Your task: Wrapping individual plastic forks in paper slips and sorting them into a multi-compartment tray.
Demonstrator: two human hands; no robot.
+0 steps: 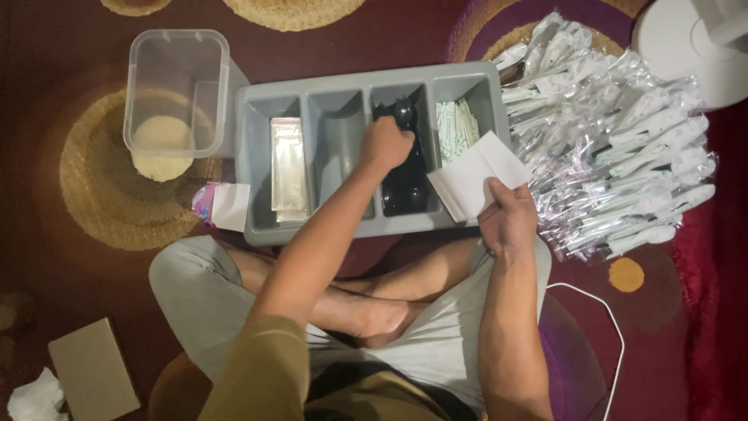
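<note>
So the divided tray (257, 226) sits on the floor right in front of the crossed legs. Plastic container (178, 92) is off its left end, heap of wrapped packets (623, 156) off its right. Left hand (386, 144) is in the third compartment with the spoons (405, 187), right hand (508, 218) holds napkins (475, 175) over the tray's right end.

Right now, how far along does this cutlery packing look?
Done: a large pile of sealed packets lies right of the grey tray. In hand: the left hand reaches among the black cutlery, while the right hand holds a white napkin. Left: empty sleeves and wrapped toothpicks remain in their compartments.
</note>
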